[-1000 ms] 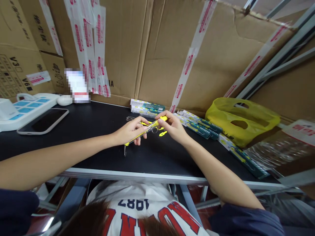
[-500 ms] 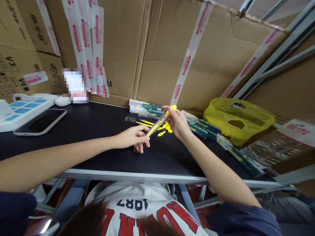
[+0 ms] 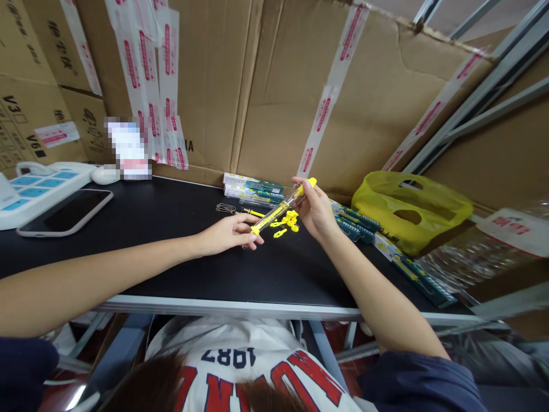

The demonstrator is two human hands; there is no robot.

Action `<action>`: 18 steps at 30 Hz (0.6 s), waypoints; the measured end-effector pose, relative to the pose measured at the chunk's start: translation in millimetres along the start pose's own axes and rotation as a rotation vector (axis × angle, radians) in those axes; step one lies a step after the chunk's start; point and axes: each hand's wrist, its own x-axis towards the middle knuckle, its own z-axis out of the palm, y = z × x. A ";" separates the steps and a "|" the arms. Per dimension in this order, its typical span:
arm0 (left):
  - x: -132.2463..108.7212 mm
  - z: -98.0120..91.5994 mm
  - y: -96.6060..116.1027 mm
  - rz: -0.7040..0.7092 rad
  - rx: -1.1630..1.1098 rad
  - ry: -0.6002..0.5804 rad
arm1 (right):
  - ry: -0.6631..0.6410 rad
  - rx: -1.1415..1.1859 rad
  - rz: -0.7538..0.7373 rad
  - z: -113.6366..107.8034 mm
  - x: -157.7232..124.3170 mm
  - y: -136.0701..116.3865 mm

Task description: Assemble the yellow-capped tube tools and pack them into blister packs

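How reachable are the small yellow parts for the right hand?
Probably yes: the small yellow parts lie close by the right hand, nothing visible between, though its grip on the clear tube would likely need freeing first.

This looks like a work corner in a storeroom or small workshop. A matte black tabletop with a silver metal edge lies beneath the fingers. Just beyond them are small loose yellow plastic parts; farther off, slim green-and-white printed boxes, then large brown taped cardboard cartons. Grey metal framing stands well to the fingers' right.
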 end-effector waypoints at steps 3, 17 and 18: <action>2.1 -1.5 -4.3 0.016 -0.013 0.025 | 0.015 0.005 -0.010 -1.0 0.6 -0.5; -0.4 -3.2 -1.5 0.060 0.322 0.021 | 0.049 0.052 -0.005 -0.4 0.8 -2.3; 0.0 -3.4 -2.1 0.048 0.287 0.016 | 0.044 0.036 -0.014 -1.0 1.1 -1.6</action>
